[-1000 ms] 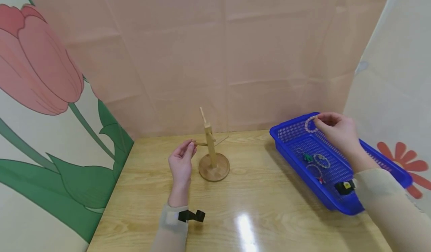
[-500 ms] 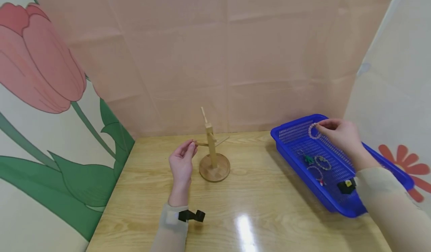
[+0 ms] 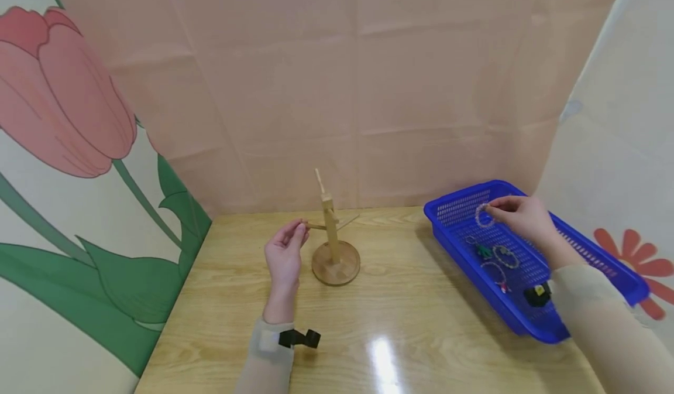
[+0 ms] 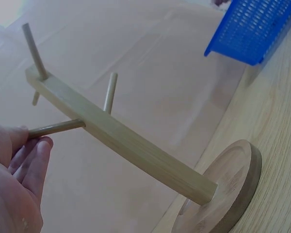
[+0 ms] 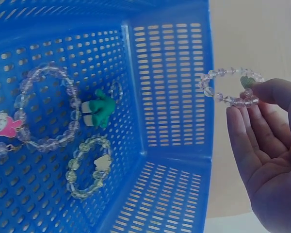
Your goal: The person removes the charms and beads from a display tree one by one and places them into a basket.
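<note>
Left hand [image 3: 284, 257], table's middle: fingertips pinch a side peg of the wooden stand [image 3: 332, 242]. Right hand [image 3: 518, 215], over the blue basket [image 3: 595, 257] by the table's right edge: pinches a clear bead bracelet [image 3: 483, 215]. Likely light, limp, slippery; best pinched at the beads.

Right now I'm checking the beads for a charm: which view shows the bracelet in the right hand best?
The right wrist view: the bracelet fills it close up, clear beads and a green charm pinched by the right hand. The head view shows it only as a tiny ring over the blue basket. The left wrist view misses it.
</note>
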Demonstrator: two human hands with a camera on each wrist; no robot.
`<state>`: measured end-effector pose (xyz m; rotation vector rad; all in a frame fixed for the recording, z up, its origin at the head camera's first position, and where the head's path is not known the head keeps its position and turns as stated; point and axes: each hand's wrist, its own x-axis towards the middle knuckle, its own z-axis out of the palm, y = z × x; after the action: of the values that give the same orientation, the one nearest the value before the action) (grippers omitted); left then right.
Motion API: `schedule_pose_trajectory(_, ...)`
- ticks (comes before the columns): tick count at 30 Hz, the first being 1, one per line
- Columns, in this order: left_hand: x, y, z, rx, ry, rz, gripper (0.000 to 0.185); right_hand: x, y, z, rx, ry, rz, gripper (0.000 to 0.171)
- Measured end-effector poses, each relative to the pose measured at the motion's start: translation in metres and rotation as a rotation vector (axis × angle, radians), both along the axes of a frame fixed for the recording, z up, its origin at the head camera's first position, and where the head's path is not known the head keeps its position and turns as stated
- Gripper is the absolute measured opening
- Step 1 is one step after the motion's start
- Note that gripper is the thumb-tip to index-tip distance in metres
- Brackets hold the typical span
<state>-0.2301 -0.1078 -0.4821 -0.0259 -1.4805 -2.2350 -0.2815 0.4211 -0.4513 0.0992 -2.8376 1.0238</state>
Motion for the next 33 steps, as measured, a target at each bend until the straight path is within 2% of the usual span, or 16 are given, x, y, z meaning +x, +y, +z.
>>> schedule_pose_trajectory(12,-0.001,-0.001,-0.002,0.005,0.013,-0.006,0.031,-0.003,0.001,-0.013,0.075,-0.058,0.046,0.05)
schedule_pose_trajectory(22,0.0,0.0,0.0,0.004,0.001,0.009,0.014,-0.007,0.014,-0.032,0.113,-0.1,0.082,0.041)
schedule_pose_trajectory(28,0.001,0.0,0.0,-0.004,0.01,0.008,0.025,-0.011,0.018,-0.04,0.107,-0.106,0.102,0.037)
schedule_pose_trajectory(33,0.001,-0.001,0.0,-0.001,0.014,0.005,0.029,-0.016,0.018,-0.047,0.148,-0.101,0.101,0.036)
